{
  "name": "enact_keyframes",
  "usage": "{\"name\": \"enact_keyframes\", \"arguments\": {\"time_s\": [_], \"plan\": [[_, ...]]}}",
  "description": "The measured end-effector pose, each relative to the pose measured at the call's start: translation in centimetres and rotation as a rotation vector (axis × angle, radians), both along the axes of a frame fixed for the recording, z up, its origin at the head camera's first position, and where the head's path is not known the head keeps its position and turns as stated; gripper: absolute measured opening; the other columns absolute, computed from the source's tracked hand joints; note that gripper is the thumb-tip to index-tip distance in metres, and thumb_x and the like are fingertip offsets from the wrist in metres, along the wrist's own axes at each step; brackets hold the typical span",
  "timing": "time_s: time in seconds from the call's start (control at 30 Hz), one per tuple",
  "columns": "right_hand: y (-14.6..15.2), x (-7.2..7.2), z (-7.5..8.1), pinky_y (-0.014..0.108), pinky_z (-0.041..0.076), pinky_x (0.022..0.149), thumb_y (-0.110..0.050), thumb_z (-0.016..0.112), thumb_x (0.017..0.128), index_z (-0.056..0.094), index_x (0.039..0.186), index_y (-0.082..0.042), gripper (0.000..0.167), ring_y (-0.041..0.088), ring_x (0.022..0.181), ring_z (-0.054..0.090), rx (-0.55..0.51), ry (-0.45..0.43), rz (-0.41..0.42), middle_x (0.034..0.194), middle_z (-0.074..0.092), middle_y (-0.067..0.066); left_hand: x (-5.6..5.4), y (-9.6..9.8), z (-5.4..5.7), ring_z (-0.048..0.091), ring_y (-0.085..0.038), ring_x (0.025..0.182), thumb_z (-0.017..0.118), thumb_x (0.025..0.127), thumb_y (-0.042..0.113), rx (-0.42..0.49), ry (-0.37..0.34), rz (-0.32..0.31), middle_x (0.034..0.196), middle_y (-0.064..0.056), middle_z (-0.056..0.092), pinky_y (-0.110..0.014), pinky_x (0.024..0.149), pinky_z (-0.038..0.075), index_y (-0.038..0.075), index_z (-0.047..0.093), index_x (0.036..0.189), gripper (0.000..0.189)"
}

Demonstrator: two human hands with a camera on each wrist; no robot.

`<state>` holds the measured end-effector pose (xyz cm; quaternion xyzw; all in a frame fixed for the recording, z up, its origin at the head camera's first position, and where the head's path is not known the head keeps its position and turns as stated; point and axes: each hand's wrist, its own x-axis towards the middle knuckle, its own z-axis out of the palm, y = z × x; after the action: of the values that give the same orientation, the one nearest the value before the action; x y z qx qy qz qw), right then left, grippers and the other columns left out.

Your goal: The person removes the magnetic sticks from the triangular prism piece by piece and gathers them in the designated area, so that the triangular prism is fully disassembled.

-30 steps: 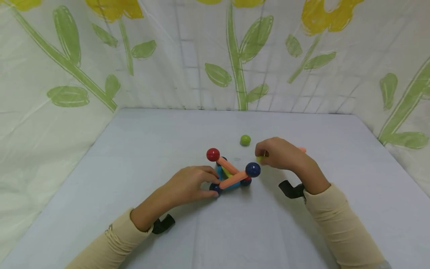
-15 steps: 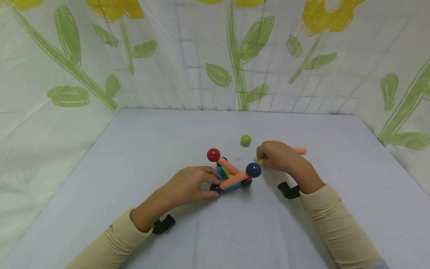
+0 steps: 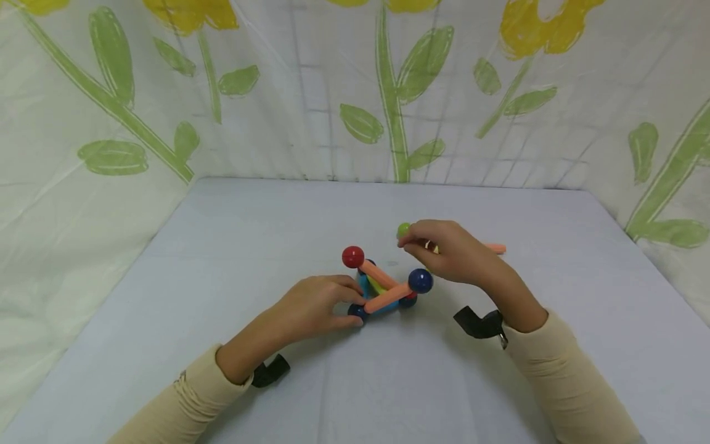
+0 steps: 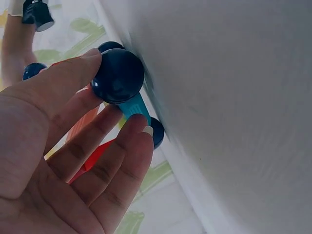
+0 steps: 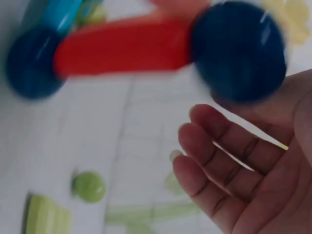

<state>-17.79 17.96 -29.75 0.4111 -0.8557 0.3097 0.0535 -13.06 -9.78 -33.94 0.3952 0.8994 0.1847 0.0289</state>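
Note:
My left hand (image 3: 316, 305) pinches a dark blue ball (image 4: 118, 76) at the near-left corner of a ball-and-stick structure; the thumb lies against it in the left wrist view. Salmon sticks (image 3: 387, 297) rise to a red ball (image 3: 352, 256) and a raised blue ball (image 3: 420, 280). A red stick (image 5: 124, 46) links that raised ball to a lower blue ball (image 5: 35, 62). My right hand (image 3: 449, 250) hovers beyond the raised ball, fingers loosely bent, nothing seen held. The raised ball hides its thumb and index tips in the right wrist view. Its fingertips overlap a green ball (image 3: 403, 230).
A yellow-green stick (image 5: 46, 214) lies on the table near the green ball, mostly behind my right hand in the head view. A salmon stick (image 3: 495, 248) lies right of that hand. Behind the pale table (image 3: 249, 228) hangs a flower-printed curtain (image 3: 310, 92).
My right hand dips slightly, leaves the yellow-green stick, then moves up and left to the green ball. The left hand and structure stay nearly still.

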Motion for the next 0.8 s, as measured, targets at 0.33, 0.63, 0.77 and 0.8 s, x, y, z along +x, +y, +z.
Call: {"name": "enact_keyframes", "arguments": {"time_s": [0.33, 0.63, 0.77, 0.8], "plan": [[-3.5, 4.0, 1.1, 0.033, 0.054, 0.075, -0.022, 0.074, 0.092, 0.069, 0.11, -0.009, 0.022, 0.016, 0.09, 0.064, 0.23, 0.026, -0.109, 0.1, 0.068, -0.002, 1.2, 0.8, -0.2, 0.065, -0.013, 0.102, 0.081, 0.087, 0.032, -0.029, 0.05, -0.079, 0.117, 0.0, 0.068, -0.029, 0.084, 0.055, 0.014, 0.076, 0.117, 0.035], [-6.1, 5.1, 0.0, 0.025, 0.049, 0.062, -0.023, 0.085, 0.082, 0.057, 0.128, -0.009, 0.056, 0.014, 0.078, 0.056, 0.298, 0.131, -0.038, 0.086, 0.063, -0.001, 2.0, 1.3, 0.1, 0.066, -0.013, 0.103, 0.08, 0.088, 0.028, -0.034, 0.105, -0.119, 0.117, 0.002, 0.069, -0.029, 0.085, 0.054, 0.015, 0.076, 0.115, 0.031], [-6.5, 5.1, -0.2, 0.027, 0.053, 0.071, -0.013, 0.082, 0.083, 0.055, 0.139, -0.01, 0.062, 0.016, 0.09, 0.061, 0.276, 0.121, 0.022, 0.106, 0.066, 0.003, 2.0, 1.2, 0.0, 0.065, -0.013, 0.104, 0.08, 0.088, 0.027, -0.023, 0.136, -0.131, 0.116, 0.003, 0.068, -0.029, 0.084, 0.055, 0.016, 0.076, 0.114, 0.029], [-6.5, 5.1, -0.3, 0.027, 0.053, 0.073, -0.009, 0.082, 0.082, 0.056, 0.138, -0.01, 0.062, 0.015, 0.092, 0.061, 0.267, 0.12, 0.038, 0.109, 0.066, 0.002, 2.0, 1.3, 0.0, 0.065, -0.013, 0.104, 0.08, 0.088, 0.027, -0.019, 0.134, -0.134, 0.116, 0.004, 0.069, -0.029, 0.084, 0.055, 0.016, 0.076, 0.114, 0.028]]}}
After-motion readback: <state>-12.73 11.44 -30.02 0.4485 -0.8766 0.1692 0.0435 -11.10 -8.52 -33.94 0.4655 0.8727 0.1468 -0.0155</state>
